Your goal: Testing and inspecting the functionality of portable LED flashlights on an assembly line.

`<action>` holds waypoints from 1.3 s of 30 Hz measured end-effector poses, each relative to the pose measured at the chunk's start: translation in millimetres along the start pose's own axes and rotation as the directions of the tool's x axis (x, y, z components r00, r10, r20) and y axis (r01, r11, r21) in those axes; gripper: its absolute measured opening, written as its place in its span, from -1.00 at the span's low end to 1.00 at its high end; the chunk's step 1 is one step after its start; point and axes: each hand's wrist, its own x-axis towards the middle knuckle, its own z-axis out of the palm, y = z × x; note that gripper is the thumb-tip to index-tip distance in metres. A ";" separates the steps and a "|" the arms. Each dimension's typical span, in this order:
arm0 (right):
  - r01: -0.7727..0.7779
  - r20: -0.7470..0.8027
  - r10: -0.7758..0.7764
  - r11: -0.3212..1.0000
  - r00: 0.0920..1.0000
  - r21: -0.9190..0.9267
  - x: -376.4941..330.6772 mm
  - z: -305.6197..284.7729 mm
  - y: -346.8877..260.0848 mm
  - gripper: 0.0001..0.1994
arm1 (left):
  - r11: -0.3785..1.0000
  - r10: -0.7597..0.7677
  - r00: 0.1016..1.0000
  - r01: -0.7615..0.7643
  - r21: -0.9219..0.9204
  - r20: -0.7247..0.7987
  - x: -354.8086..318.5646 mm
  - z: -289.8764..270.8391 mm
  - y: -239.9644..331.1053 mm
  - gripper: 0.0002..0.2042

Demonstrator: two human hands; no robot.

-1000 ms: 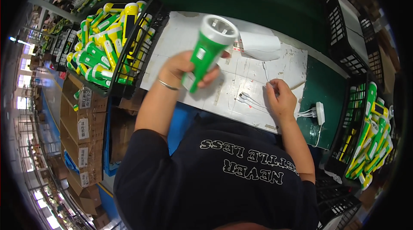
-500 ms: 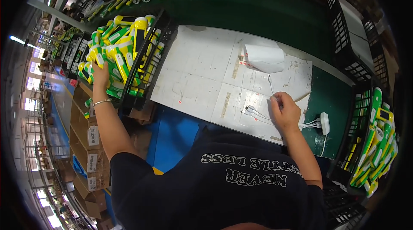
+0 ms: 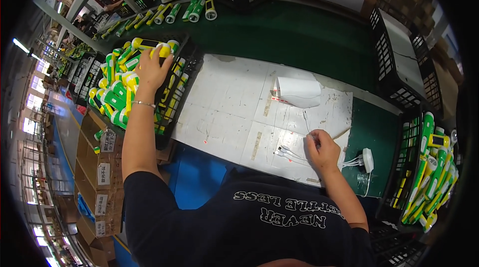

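At the left, my left hand (image 3: 153, 71) reaches into a black crate (image 3: 175, 87) heaped with green-and-yellow flashlights (image 3: 115, 95). Its fingers curl round the yellow head of one flashlight (image 3: 162, 49) at the crate's far right part; the rest of that flashlight is mostly covered. Over the white work surface (image 3: 219, 102), my right hand (image 3: 323, 151) pinches a thin white charging cable (image 3: 306, 117), whose plug end points away from me. Several more white cable plugs (image 3: 285, 151) lie beside that hand. Their leads run under it to a white charger block (image 3: 367, 160).
A curled white sheet (image 3: 298, 91) lies on the work surface. Another black crate of flashlights (image 3: 434, 172) stands at the right. Several flashlights (image 3: 194, 10) line the far edge of the green table (image 3: 279, 32). Open cardboard boxes (image 3: 95, 167) stand low at the left.
My left hand has moved right and farther across the crate, from one flashlight at its left side to another. My right hand still holds the cable. The whole view has tilted up slightly.
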 end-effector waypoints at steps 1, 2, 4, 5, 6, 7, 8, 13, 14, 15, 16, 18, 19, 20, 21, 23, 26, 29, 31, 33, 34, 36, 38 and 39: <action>0.013 -0.010 -0.013 1.000 1.000 0.001 -0.5 0.0 -1.2 -0.82 | 0.999 0.016 0.999 -0.017 0.026 0.035 3.9 0.0 9.5 -0.48; 0.025 -0.011 -0.025 1.000 1.000 0.000 -0.4 0.3 -1.6 -0.82 | 0.999 -0.011 0.994 0.008 0.033 0.105 8.2 4.9 15.4 -0.50; 0.033 -0.037 -0.033 0.999 0.999 0.008 -0.2 1.4 -2.0 -0.82 | 0.998 -0.041 0.986 0.034 0.047 0.164 14.4 6.1 18.3 -0.50; 0.037 -0.038 -0.036 0.999 0.999 0.005 -0.6 1.5 -2.9 -0.83 | 0.999 -0.042 0.987 0.037 0.039 0.155 14.0 8.1 18.0 -0.52; 0.044 -0.034 -0.044 0.999 0.998 0.007 -0.2 2.0 -2.7 -0.83 | 0.999 -0.030 0.987 0.027 0.024 0.157 14.6 10.4 15.5 -0.52; 0.037 -0.043 -0.036 0.999 0.998 0.012 0.8 2.5 -1.4 -0.83 | 1.000 -0.020 0.987 0.018 0.010 0.160 15.1 12.1 12.8 -0.53; 0.029 -0.048 -0.028 0.999 0.998 0.021 0.8 3.6 -2.0 -0.84 | 1.000 -0.021 0.989 0.022 -0.007 0.149 14.5 10.8 12.9 -0.53; 0.026 -0.028 -0.027 0.999 0.999 -0.019 3.5 3.6 -4.1 -0.85 | 0.998 -0.029 0.990 0.037 -0.055 0.139 19.0 10.8 14.9 -0.51; 0.036 -0.015 -0.036 0.999 0.999 -0.011 3.9 4.3 -4.0 -0.85 | 0.998 -0.028 0.991 0.034 -0.051 0.127 17.8 10.5 14.5 -0.51; 0.034 -0.012 -0.034 0.999 0.999 -0.003 4.5 4.8 -4.3 -0.85 | 0.998 -0.030 0.991 0.037 -0.047 0.129 16.9 10.0 13.4 -0.51; 0.034 -0.009 -0.033 0.999 0.999 0.006 4.8 5.2 -4.2 -0.85 | 0.998 -0.034 0.991 0.039 -0.043 0.129 16.0 9.2 12.1 -0.51; 0.035 -0.007 -0.035 0.999 0.999 0.003 4.3 5.5 -3.2 -0.85 | 0.999 -0.030 0.994 0.034 -0.041 0.102 16.1 12.2 9.5 -0.52; 0.028 -0.012 -0.028 1.000 1.000 -0.005 4.2 6.3 -1.6 -0.85 | 0.999 -0.029 0.995 0.032 -0.031 0.095 15.9 12.4 11.4 -0.52; 0.019 -0.001 -0.019 1.000 1.000 -0.010 3.7 6.5 -0.3 -0.85 | 0.999 -0.031 0.996 0.033 -0.029 0.085 15.9 12.9 12.8 -0.53; 0.000 -0.005 0.000 1.000 1.000 -0.007 2.4 6.4 -0.9 -0.85 | 0.999 -0.024 0.998 0.026 -0.039 0.067 15.6 13.7 13.4 -0.53; -0.033 0.005 0.033 0.999 0.999 -0.009 1.3 5.6 -1.9 -0.85 | 1.000 -0.025 0.994 0.026 -0.013 0.103 15.8 14.3 13.2 -0.52; -0.006 -0.006 0.006 1.000 1.000 0.003 -0.5 7.3 2.3 -0.85 | 0.999 -0.033 0.992 0.036 -0.023 0.120 15.0 12.3 15.9 -0.52; -0.014 0.024 0.014 1.000 1.000 -0.008 0.1 6.4 0.1 -0.85 | 0.999 -0.025 0.997 0.027 -0.025 0.070 11.7 14.5 12.4 -0.54; -0.018 0.037 0.019 1.000 0.999 -0.017 1.3 6.6 0.8 -0.85 | 0.999 -0.027 0.997 0.028 -0.015 0.071 12.1 13.8 13.1 -0.54; 0.000 0.009 0.000 1.000 1.000 0.006 1.4 8.9 0.5 -0.85 | 0.999 -0.022 0.997 0.024 -0.021 0.078 13.8 11.8 13.3 -0.54; 0.004 0.013 -0.004 1.000 1.000 0.010 1.4 8.5 -0.1 -0.85 | 0.999 -0.022 0.997 0.024 -0.026 0.073 13.3 13.5 13.4 -0.55; 0.008 0.013 -0.008 1.000 1.000 -0.002 1.5 6.5 -1.4 -0.85 | 0.999 -0.025 0.997 0.027 -0.019 0.077 13.4 14.6 13.2 -0.55; 0.023 0.016 -0.023 1.000 1.000 0.007 1.7 7.8 0.3 -0.85 | 1.000 -0.025 0.996 0.026 -0.010 0.090 12.7 12.6 13.4 -0.54; 0.034 0.016 -0.034 0.999 0.999 0.014 1.9 8.3 1.5 -0.84 | 0.999 -0.031 0.996 0.032 -0.008 0.089 12.6 14.7 13.5 -0.54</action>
